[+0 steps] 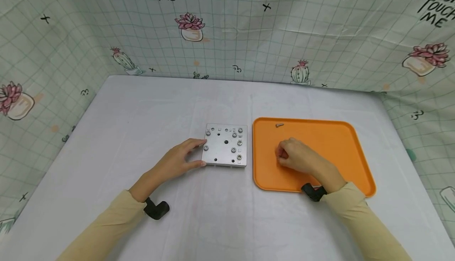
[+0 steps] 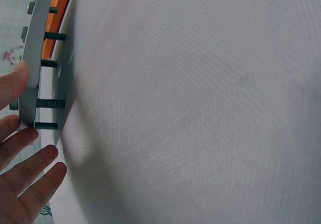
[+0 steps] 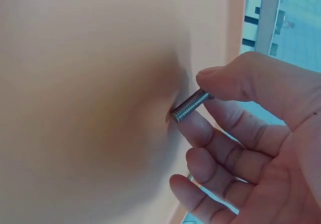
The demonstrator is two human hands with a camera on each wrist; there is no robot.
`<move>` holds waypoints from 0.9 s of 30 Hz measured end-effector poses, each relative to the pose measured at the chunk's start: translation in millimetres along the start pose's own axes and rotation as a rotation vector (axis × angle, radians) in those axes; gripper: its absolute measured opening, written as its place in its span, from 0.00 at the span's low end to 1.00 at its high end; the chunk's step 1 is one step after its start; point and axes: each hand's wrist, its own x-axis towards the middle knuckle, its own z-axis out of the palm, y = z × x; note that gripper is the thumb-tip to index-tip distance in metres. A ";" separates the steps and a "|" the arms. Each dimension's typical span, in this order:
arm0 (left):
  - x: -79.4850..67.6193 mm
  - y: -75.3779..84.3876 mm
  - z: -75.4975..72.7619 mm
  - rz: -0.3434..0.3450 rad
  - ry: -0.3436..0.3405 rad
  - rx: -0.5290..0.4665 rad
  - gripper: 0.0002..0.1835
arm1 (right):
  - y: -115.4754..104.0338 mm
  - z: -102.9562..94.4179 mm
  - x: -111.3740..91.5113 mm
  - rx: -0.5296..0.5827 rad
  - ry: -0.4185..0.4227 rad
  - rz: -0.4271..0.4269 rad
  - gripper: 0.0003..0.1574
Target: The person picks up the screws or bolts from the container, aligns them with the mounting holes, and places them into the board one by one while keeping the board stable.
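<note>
A square silver metal plate (image 1: 222, 152) lies left of the tray, with several socket-head screws standing in its holes. In the left wrist view the screws' threaded ends (image 2: 51, 104) stick out beneath it. Along the plate's left edge, my left hand (image 1: 181, 156) rests its thumb and fingertips, the other fingers spread loosely. Over the orange tray (image 1: 330, 134), my right hand (image 1: 298, 156) pinches a small threaded screw (image 3: 189, 106) between thumb and index finger. Its head is hidden behind the thumb tip. Another screw (image 1: 279, 125) lies near the tray's back edge.
A white cloth (image 1: 160, 103) covers the table. Behind and at the sides hangs a grid-patterned curtain (image 1: 231, 36) printed with potted plants. A black wrist device (image 1: 156, 209) sits at the left sleeve, a second one (image 1: 314, 192) at the right.
</note>
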 end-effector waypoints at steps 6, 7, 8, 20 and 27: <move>0.1 -0.6 0.0 0.008 0.005 -0.003 0.35 | -6.2 -2.2 -1.6 0.043 0.056 -0.004 0.02; 0.2 -0.7 0.0 0.008 0.005 -0.004 0.35 | -7.6 -2.6 -1.6 0.055 0.072 -0.004 0.02; 0.3 -0.8 -0.1 0.009 0.005 -0.004 0.35 | -9.5 -3.2 -1.5 0.064 0.084 -0.005 0.02; 0.5 0.1 -0.3 -0.002 0.001 -0.012 0.35 | -40.1 -7.8 1.7 0.130 0.168 -0.051 0.03; 0.9 0.9 -0.9 -0.006 0.001 -0.015 0.35 | -57.8 -1.9 6.7 0.165 0.203 -0.129 0.04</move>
